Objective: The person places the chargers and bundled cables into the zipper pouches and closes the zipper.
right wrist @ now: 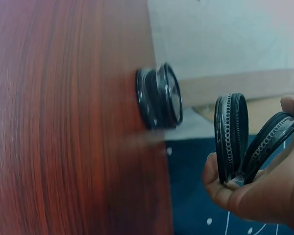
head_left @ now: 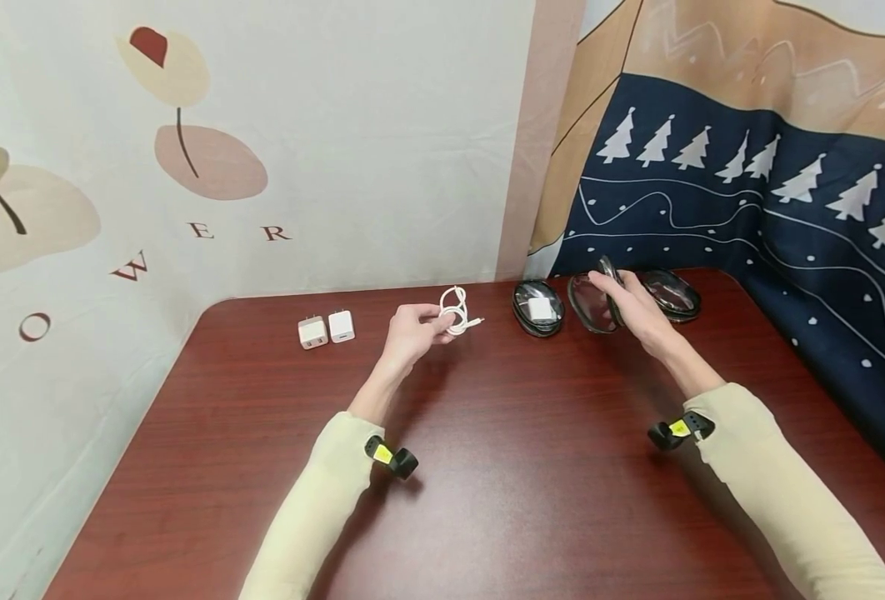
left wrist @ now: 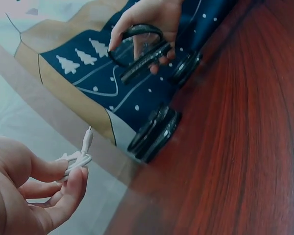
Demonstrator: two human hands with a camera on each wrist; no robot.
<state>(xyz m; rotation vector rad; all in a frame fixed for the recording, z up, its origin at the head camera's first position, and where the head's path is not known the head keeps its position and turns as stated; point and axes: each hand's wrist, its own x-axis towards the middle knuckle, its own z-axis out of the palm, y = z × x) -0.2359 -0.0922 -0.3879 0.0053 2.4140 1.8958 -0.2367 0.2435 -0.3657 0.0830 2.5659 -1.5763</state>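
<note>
My left hand (head_left: 412, 333) pinches a coiled white charging cable (head_left: 453, 323) between thumb and fingers, above the back of the table. One plug end of the cable (left wrist: 87, 141) sticks out of the coil in the left wrist view. Further right, my right hand (head_left: 641, 315) holds a small round clear zipper pouch (head_left: 587, 307) with black trim. Its two halves stand apart in a V in the right wrist view, the zipper teeth (right wrist: 229, 132) showing. Between the hands lies a similar pouch (head_left: 525, 315) with a white charger (head_left: 541, 309) in it.
Another black-trimmed round pouch (head_left: 675, 297) lies at the back right, just beyond my right hand. Two white plug chargers, a left one (head_left: 312, 332) and a right one (head_left: 341, 326), lie at the back left. Patterned cloth (head_left: 382, 167) hangs behind the dark red table (head_left: 502, 483).
</note>
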